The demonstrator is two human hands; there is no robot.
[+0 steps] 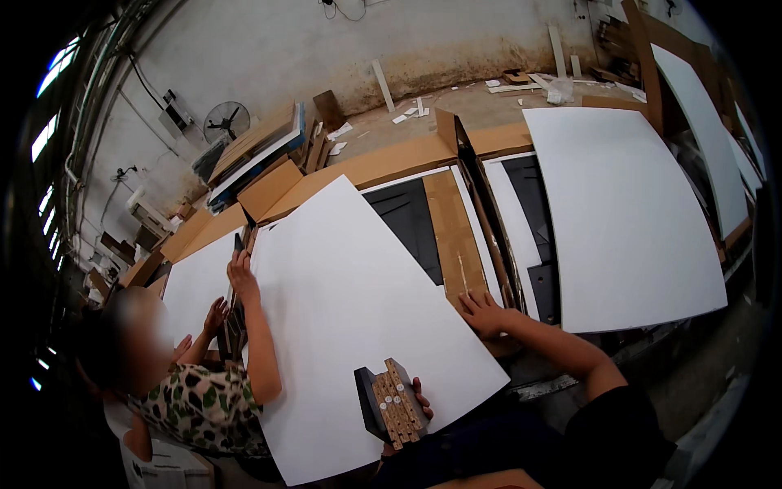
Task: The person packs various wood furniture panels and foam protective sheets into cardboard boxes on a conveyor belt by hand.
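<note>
My left hand [421,399] is closed around a stack of short chipboard pieces [397,405]. They have dark grey faces, bare brown edges and several small pale round spots. The stack is held over the near part of a large white panel [350,301], which lies tilted across an open carton. My right hand [484,314] rests with its fingers spread on a brown taped cardboard strip [448,224], next to the panel's right edge. Dark grey boards [405,224] lie beside that strip inside the carton.
A co-worker in a camouflage shirt [204,407] stands at the left, hands at the neighbouring carton [204,273]. Another white panel [627,220] covers a carton at the right. Stacked boards [259,155] and a fan [226,121] are by the far wall. Scraps litter the floor.
</note>
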